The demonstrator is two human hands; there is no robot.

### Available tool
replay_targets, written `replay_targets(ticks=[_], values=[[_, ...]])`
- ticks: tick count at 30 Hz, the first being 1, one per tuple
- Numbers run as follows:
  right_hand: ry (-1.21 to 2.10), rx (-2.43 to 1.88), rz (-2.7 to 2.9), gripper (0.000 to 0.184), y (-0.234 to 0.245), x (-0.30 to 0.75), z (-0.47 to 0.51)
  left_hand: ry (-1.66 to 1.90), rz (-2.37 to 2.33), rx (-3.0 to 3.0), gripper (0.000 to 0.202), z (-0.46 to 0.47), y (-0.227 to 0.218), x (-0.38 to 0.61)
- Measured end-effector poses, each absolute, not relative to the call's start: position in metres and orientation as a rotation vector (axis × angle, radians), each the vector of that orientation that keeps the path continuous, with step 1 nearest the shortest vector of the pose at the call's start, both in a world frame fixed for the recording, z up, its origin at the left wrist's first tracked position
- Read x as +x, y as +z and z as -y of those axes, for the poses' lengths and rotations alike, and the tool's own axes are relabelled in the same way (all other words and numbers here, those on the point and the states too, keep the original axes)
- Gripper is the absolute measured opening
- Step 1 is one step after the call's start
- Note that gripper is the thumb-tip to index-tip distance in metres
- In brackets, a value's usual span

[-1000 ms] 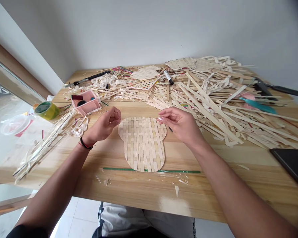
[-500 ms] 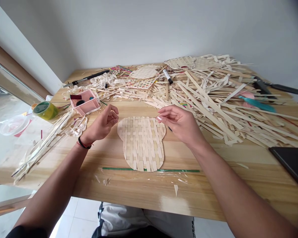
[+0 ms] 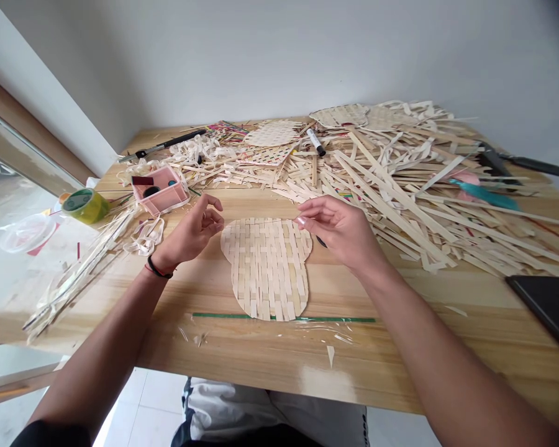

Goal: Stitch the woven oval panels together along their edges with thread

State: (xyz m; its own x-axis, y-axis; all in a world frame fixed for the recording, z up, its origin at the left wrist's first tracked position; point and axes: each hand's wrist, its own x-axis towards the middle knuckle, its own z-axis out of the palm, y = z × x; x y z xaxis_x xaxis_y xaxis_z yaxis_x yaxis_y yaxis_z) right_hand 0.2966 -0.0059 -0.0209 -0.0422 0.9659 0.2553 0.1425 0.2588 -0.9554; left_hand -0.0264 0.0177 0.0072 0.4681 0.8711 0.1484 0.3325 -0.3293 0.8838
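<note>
In front of me is a pale woven panel (image 3: pixel 270 267) of flat bamboo-like strips, cut with a wavy, rounded outline. My left hand (image 3: pixel 198 226) is closed in a pinch at its upper left corner. At the upper right corner, the fingertips of my right hand (image 3: pixel 333 226) pinch the edge, the other fingers curled. The panel's lower edge overlaps a thin green strip (image 3: pixel 345 320) lying along the table. Whether the panel rests flat or is slightly raised, I cannot tell.
Loose pale strips (image 3: pixel 400 205) heap across the back and right. A pink basket (image 3: pixel 163 197), yellow tape roll (image 3: pixel 84 206) and strip bundle (image 3: pixel 81 273) sit at left. A marker (image 3: pixel 315 141) and more woven pieces (image 3: pixel 272 133) lie behind; a dark flat object (image 3: pixel 543 310) is at right.
Almost nothing differs. Both hands and the panel keep their places, with only a very slight shift of the view.
</note>
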Motion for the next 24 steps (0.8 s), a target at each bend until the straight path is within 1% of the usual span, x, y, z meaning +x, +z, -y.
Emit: replay_targets(ticks=[12, 24], values=[[0.945, -1.123, 1.465, 0.035, -0.0204, 0.2975, 0.0060, 0.808, -0.981, 1.886, 0.024, -0.0178, 0.0085, -0.0264], [0.942, -1.129, 1.462, 0.032, -0.0191, 0.2975, 0.0068, 0.828, -0.972, 1.874, 0.023, -0.0159, 0.0119, -0.0253]])
